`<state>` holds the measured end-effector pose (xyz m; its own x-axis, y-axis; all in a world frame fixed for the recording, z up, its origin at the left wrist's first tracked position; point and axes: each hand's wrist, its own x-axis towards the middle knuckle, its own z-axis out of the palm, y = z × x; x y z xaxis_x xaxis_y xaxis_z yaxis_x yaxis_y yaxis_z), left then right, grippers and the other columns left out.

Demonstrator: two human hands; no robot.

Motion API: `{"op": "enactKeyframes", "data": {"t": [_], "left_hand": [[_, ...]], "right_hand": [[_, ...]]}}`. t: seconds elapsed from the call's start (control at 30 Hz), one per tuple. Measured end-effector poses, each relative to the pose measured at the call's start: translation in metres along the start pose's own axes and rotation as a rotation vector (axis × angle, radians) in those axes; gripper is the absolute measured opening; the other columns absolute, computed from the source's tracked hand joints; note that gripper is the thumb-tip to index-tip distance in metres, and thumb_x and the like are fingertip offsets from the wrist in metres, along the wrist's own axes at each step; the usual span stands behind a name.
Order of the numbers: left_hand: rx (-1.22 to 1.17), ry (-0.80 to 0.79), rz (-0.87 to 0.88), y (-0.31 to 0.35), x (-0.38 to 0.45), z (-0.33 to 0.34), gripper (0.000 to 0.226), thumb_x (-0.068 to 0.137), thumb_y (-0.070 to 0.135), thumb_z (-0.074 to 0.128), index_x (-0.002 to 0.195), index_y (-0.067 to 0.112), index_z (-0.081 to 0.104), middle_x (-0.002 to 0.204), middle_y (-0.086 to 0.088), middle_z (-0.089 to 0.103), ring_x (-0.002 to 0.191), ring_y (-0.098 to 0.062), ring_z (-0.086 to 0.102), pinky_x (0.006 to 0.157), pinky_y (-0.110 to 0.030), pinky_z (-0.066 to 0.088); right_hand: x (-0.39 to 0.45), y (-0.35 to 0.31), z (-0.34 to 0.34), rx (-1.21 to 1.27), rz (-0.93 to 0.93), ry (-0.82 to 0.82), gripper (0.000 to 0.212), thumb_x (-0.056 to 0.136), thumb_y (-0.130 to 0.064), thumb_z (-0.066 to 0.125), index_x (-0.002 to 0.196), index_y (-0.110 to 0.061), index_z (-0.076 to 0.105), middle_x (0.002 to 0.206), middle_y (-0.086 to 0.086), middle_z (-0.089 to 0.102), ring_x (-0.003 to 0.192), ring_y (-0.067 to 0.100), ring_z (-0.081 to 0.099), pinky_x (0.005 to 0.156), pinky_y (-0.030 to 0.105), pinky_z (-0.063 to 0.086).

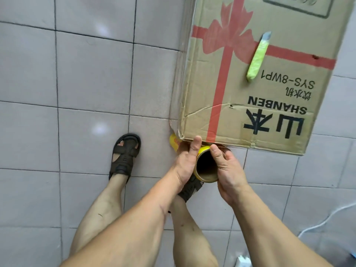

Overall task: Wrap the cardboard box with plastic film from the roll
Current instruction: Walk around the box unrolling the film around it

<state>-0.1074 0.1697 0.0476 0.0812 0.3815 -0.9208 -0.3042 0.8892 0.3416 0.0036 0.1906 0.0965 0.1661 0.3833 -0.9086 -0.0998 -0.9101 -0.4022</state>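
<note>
A tall cardboard box (260, 89) with a red ribbon print and black lettering stands on the tiled floor, clear film lying over its left side. At its near edge I hold the film roll (205, 166) upright, its hollow brown core facing me, with a yellow rim. My left hand (185, 160) grips the roll's left side, thumb up against the box edge. My right hand (226, 170) grips the right side, with the thumb over the core's rim.
A yellow-green utility knife (257, 58) lies on top of the box. My two sandalled feet stand on the grey tiles: left sandal (126, 153), right sandal (189, 189) under the roll. A white cable (325, 218) runs along the floor at lower right.
</note>
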Motion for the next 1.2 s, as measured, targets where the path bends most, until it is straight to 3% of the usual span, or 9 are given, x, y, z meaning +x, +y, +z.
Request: {"op": "enactKeyframes", "data": {"t": [0.13,0.2,0.37,0.53,0.6,0.73,0.87,1.03,1.2], "left_hand": [[0.24,-0.066,-0.093,0.025,-0.007,0.002,0.099,0.062,0.11,0.052,0.102,0.023,0.08,0.114,-0.002,0.082,0.11,-0.017,0.077,0.1,-0.032,0.059],[0.329,-0.067,-0.126,0.032,-0.008,0.003,0.116,0.043,0.117,0.046,0.103,0.024,0.081,0.116,-0.003,0.084,0.113,-0.02,0.078,0.109,-0.041,0.059],[0.472,-0.056,-0.171,0.031,-0.012,0.007,0.11,0.058,0.115,0.04,0.113,0.028,0.076,0.125,-0.002,0.082,0.125,-0.022,0.072,0.118,-0.05,0.052],[0.418,0.034,-0.151,0.014,-0.007,0.007,0.129,0.034,0.121,0.047,0.115,0.026,0.081,0.124,-0.004,0.083,0.123,-0.027,0.075,0.12,-0.054,0.051],[0.389,0.082,-0.126,0.008,-0.005,0.009,0.128,0.026,0.12,0.056,0.106,0.024,0.084,0.121,-0.01,0.084,0.119,-0.031,0.077,0.12,-0.053,0.052],[0.274,0.035,-0.145,0.012,-0.009,0.02,0.121,0.049,0.111,0.064,0.116,0.013,0.082,0.114,-0.014,0.085,0.114,-0.033,0.08,0.117,-0.055,0.055],[0.301,-0.058,-0.158,0.014,-0.002,0.016,0.146,0.024,0.117,0.059,0.13,0.019,0.079,0.122,-0.01,0.084,0.122,-0.03,0.078,0.121,-0.055,0.051],[0.436,-0.023,-0.118,0.015,0.003,0.02,0.144,0.03,0.123,0.043,0.128,0.025,0.079,0.13,-0.004,0.081,0.129,-0.026,0.072,0.126,-0.051,0.044],[0.344,-0.096,-0.222,0.014,-0.007,0.027,0.131,0.042,0.11,0.051,0.131,0.018,0.078,0.119,-0.011,0.085,0.119,-0.03,0.079,0.115,-0.052,0.057]], "right_hand": [[0.002,-0.003,-0.005,-0.045,-0.011,-0.01,0.029,0.086,-0.036,0.074,0.106,-0.017,0.065,0.104,0.004,0.076,0.092,0.014,0.071,0.07,0.024,0.055],[0.004,-0.002,-0.007,-0.049,-0.022,-0.011,0.023,0.088,-0.034,0.074,0.102,-0.018,0.066,0.099,0.003,0.076,0.086,0.013,0.07,0.068,0.024,0.055],[0.002,0.009,-0.017,-0.108,-0.007,-0.116,0.051,0.083,-0.045,0.078,0.125,-0.026,0.056,0.118,0.0,0.069,0.107,0.017,0.067,0.094,0.037,0.056],[0.004,0.01,-0.029,-0.122,-0.025,-0.187,0.06,0.085,-0.04,0.078,0.135,-0.042,0.043,0.106,-0.015,0.064,0.101,0.006,0.064,0.097,0.029,0.051],[0.003,0.013,-0.029,-0.114,-0.017,-0.182,0.069,0.085,-0.041,0.078,0.145,-0.035,0.044,0.118,-0.009,0.065,0.11,0.011,0.064,0.102,0.034,0.051],[0.006,0.01,-0.03,-0.136,-0.003,-0.12,0.056,0.085,-0.041,0.078,0.132,-0.021,0.056,0.114,-0.001,0.069,0.104,0.015,0.066,0.089,0.031,0.056],[0.012,0.003,-0.031,-0.116,-0.029,-0.076,0.035,0.083,-0.039,0.08,0.108,-0.024,0.059,0.104,-0.001,0.072,0.098,0.016,0.069,0.09,0.036,0.058],[0.006,0.02,-0.03,0.066,0.073,-0.006,0.053,0.085,-0.069,0.058,0.118,-0.027,0.06,0.117,-0.002,0.072,0.111,0.016,0.066,0.104,0.042,0.049],[0.004,0.019,-0.038,0.041,0.019,-0.054,0.042,0.092,-0.046,0.067,0.127,-0.023,0.06,0.113,0.0,0.073,0.106,0.013,0.068,0.082,0.024,0.054]]}}
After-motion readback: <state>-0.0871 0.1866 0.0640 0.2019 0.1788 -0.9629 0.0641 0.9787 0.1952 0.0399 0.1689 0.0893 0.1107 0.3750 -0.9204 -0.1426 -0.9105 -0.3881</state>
